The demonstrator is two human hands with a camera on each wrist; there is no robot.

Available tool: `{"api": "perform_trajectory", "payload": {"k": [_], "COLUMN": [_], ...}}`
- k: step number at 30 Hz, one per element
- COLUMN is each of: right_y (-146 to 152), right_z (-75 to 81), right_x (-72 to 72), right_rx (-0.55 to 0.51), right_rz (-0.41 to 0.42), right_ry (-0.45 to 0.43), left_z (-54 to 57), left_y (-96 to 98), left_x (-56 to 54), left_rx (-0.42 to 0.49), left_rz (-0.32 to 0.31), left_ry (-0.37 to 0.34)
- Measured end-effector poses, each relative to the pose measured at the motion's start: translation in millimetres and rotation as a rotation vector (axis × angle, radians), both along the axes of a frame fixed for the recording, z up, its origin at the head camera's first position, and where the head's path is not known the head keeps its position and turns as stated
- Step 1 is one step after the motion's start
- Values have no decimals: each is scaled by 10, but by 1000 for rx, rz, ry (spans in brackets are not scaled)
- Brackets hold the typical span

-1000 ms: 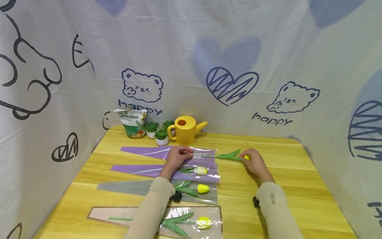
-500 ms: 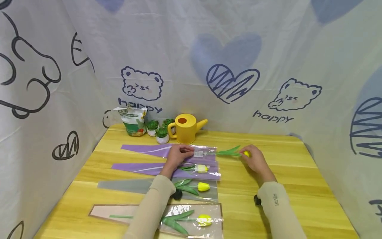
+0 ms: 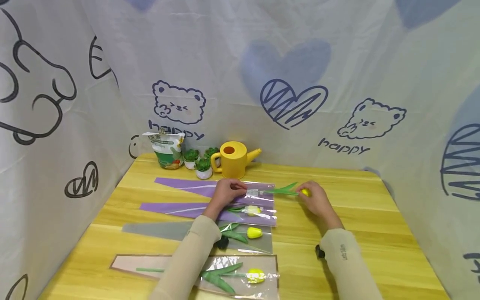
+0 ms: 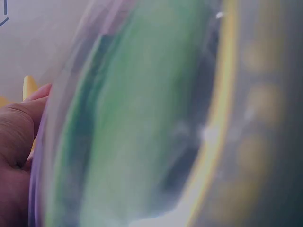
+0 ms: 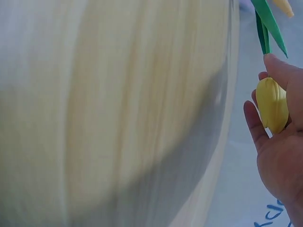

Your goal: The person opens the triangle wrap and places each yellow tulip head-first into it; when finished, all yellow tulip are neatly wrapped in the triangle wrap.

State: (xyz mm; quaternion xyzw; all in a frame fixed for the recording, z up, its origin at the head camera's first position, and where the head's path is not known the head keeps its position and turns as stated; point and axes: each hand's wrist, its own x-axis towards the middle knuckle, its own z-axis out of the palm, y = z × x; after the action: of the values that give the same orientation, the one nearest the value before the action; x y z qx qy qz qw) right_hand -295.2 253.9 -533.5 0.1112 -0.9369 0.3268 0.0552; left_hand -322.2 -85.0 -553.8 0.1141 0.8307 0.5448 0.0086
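Observation:
My right hand point(image 3: 316, 200) pinches an artificial yellow tulip point(image 5: 272, 106) just below its bloom. In the head view its green leaves point(image 3: 286, 190) point left, and the stem runs into the mouth of the farthest purple flower sleeve point(image 3: 180, 186). My left hand point(image 3: 227, 193) holds that sleeve around its middle, thumb and fingers together; the left wrist view shows part of the hand point(image 4: 19, 142) behind blurred wrapping. A clear patch with a whitish label point(image 3: 253, 193) lies right beside the left fingertips. The bloom rests within the curve of the right hand's fingers.
Nearer me lie a second purple sleeve point(image 3: 165, 208), a grey sleeve point(image 3: 157, 230) and a pale brown-edged sleeve point(image 3: 127, 261), each with a tulip inside. Behind stand a yellow watering can point(image 3: 233, 162), small potted succulents point(image 3: 203, 167) and a green-white bag point(image 3: 168, 152).
My right hand has shifted slightly left with the tulip, and its leaves now reach into the sleeve's mouth. The left hand and sleeve have moved a little right.

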Motion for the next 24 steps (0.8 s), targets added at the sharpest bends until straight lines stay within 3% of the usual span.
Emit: {"api": "perform_trajectory", "payload": {"k": [4, 9, 18, 24], "right_y": [-98, -260, -475, -589], "right_z": [17, 15, 35, 39], "right_x": [2, 11, 34, -12], "right_rx": [-8, -12, -34, -51], "right_rz": [16, 21, -11, 7], "right_ry": [27, 57, 10, 58], "left_z": [39, 7, 36, 54], "left_y": [44, 39, 13, 21], "left_x": [-19, -14, 12, -19], "left_rx": [-2, -3, 4, 7], "left_rz": [-18, -7, 8, 11], "left_ry": [9, 32, 34, 40]}}
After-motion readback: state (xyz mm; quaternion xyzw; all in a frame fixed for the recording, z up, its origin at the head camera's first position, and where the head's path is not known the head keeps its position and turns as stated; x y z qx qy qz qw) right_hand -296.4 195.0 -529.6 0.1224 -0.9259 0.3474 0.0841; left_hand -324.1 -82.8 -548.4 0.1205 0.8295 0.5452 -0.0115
